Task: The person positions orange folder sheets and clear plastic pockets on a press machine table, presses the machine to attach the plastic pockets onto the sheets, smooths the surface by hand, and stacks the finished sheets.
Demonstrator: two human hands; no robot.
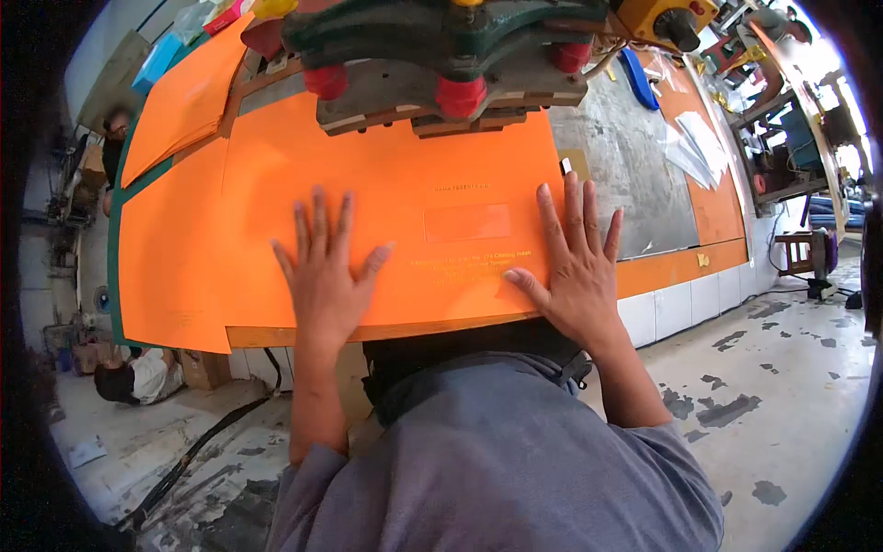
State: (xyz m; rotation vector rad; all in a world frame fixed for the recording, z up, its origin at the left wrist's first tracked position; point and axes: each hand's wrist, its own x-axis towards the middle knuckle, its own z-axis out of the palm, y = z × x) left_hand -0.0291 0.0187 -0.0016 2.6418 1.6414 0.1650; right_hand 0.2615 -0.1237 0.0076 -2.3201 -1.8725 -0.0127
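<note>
A large orange sheet [386, 175] of paper or card lies flat below the press head. Small gold lettering and a rectangular panel [467, 224] show on its right half. With fingers spread, my left hand [326, 276] rests on the sheet, left of the lettering. My right hand [579, 271] lies spread at the sheet's right edge, its thumb by the lettering and its fingertips near the metal plate. Neither hand grips anything. Just beyond my hands hangs the green press head [441, 41] with red fittings [460, 95] and a metal platen [368, 112].
A stack of orange sheets [184, 110] lies at the back left. To the right are a grey metal plate [635, 175], a blue-handled tool [638, 79] and white papers [696, 152]. A yellow control box [667, 23] sits above. Another person [138, 377] is low at the left.
</note>
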